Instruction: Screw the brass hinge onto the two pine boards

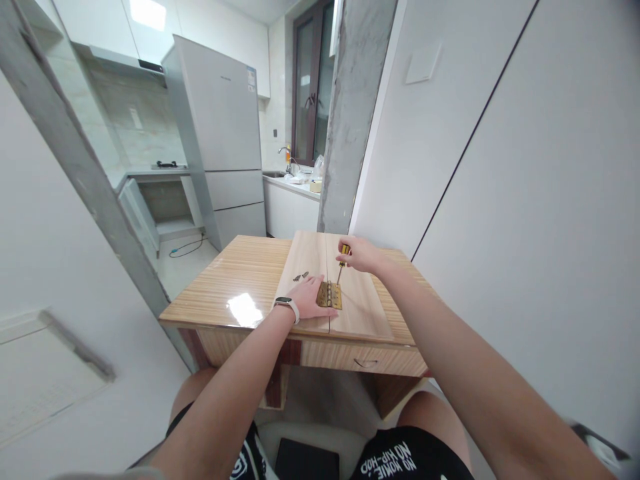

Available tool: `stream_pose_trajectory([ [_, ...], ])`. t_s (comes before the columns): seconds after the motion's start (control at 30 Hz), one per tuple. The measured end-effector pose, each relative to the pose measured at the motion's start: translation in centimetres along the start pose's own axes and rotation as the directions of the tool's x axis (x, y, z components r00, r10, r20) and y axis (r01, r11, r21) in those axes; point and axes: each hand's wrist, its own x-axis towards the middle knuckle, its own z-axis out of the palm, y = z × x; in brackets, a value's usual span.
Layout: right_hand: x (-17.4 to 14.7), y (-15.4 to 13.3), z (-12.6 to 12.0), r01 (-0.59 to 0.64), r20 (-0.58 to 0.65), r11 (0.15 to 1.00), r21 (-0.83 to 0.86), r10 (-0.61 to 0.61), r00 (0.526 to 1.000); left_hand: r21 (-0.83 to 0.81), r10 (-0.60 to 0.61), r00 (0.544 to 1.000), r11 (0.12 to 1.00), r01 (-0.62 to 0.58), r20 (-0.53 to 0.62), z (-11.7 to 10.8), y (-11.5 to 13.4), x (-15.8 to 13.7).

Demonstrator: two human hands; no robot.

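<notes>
A person sits at a wooden desk (225, 272) with two pale boards (361, 303) lying side by side on top, a narrow seam between them. A brass-coloured hinge (337, 298) lies open across that seam, nearer the front edge. The left hand (306, 297), wearing a wristband (287, 302), is spread open, thumb and fingers braced around the hinge and partly covering its left leaf; it presses rather than grips. The right hand (363, 255) is closed on the handle of a screwdriver (345, 251), which slants down to the upper part of the hinge's right leaf (whether a screw sits under the tip is too small to tell). Small dark metal bits (301, 276), perhaps screws, lie beyond the left hand. The step looks like working a screw at the hinge; the next move calls for a seated tip, steady downward pressure and wrist turns, with the hinge kept square on the seam.
</notes>
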Motion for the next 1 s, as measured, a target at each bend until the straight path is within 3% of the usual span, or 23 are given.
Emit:
stream_pose_trajectory([
  [0.2,0.04,0.32,0.53,-0.017,-0.046,0.999,-0.051,0.015,0.999,0.008,0.007,1.0,1.0,-0.007,-0.01,0.36,-0.3,0.16],
  [0.57,-0.11,-0.39,-0.38,-0.027,0.132,1.0,-0.001,0.027,0.991,0.023,0.002,1.0,1.0,-0.002,0.006,0.27,-0.31,0.1],
  [1.0,-0.07,0.25,0.28,-0.05,0.025,0.992,-0.118,0.054,0.998,0.016,-0.004,1.0,1.0,0.004,0.005,0.24,-0.11,0.13],
])
